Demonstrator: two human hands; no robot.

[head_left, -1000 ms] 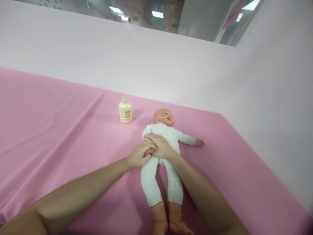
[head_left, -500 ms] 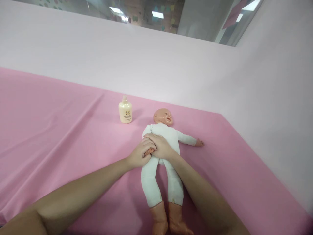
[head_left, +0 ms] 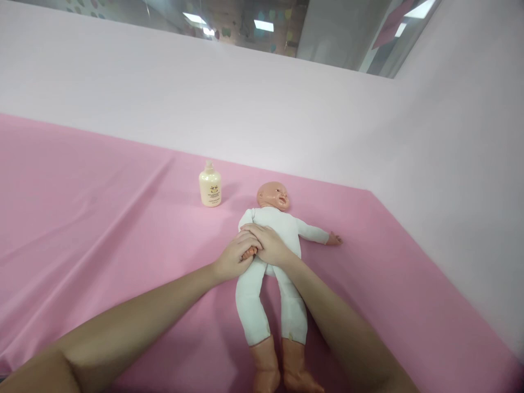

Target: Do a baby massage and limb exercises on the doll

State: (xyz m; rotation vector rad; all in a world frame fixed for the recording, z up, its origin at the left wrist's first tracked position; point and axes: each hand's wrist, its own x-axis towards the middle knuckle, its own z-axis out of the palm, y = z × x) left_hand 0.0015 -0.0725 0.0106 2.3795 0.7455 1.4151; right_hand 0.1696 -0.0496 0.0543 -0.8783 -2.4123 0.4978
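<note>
A baby doll [head_left: 282, 221] with a white cloth body lies on its back, head at the far side and feet toward me. Its face is turned to the right and one arm stretches out to that side. My left hand [head_left: 234, 256] is closed around the doll's other arm near the wrist, and the doll's small fingers poke out of my grip. My right hand [head_left: 271, 245] is wrapped over the same arm a little higher up, across the belly. Both my hands touch each other and hide most of that arm.
A cream lotion bottle [head_left: 210, 188] stands upright left of the doll's head. Pink cloth [head_left: 135, 218] with creases at the left covers the surface. Behind it rises a white wall [head_left: 245, 109] with a window [head_left: 262, 24] above; the wall continues along the right side.
</note>
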